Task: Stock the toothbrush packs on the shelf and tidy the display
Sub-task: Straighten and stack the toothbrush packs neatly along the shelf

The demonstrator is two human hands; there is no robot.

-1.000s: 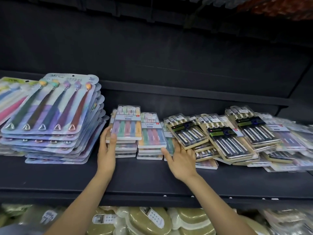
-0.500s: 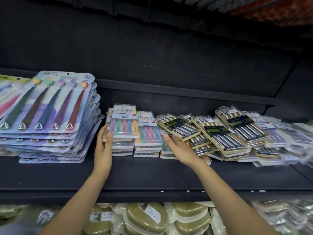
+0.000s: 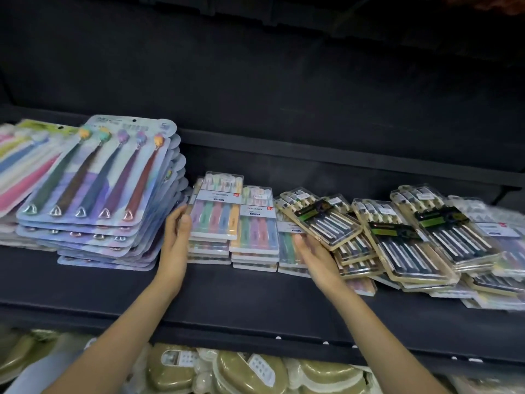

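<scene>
Pastel toothbrush packs (image 3: 216, 214) lie in low stacks at the middle of the dark shelf (image 3: 255, 302). My left hand (image 3: 176, 240) rests flat against the left side of the leftmost stack, fingers straight. A second pastel stack (image 3: 257, 223) sits right beside it. A third pastel stack (image 3: 289, 245) is half covered by a slanted black-and-gold pack (image 3: 321, 220). My right hand (image 3: 312, 251) touches the front right of that third stack. Its fingertips are hidden under the black-and-gold pack.
A tall pile of large blister cards with dark-handled brushes (image 3: 96, 180) stands just left of my left hand. More black-and-gold packs (image 3: 406, 243) and clear packs (image 3: 500, 223) lie askew to the right. Olive-coloured goods (image 3: 250, 371) fill the shelf below.
My right hand has turned more edge-on and slid in under the slanted black-and-gold pack. My left hand stays at the left side of the pastel stack. The view shifted slightly.
</scene>
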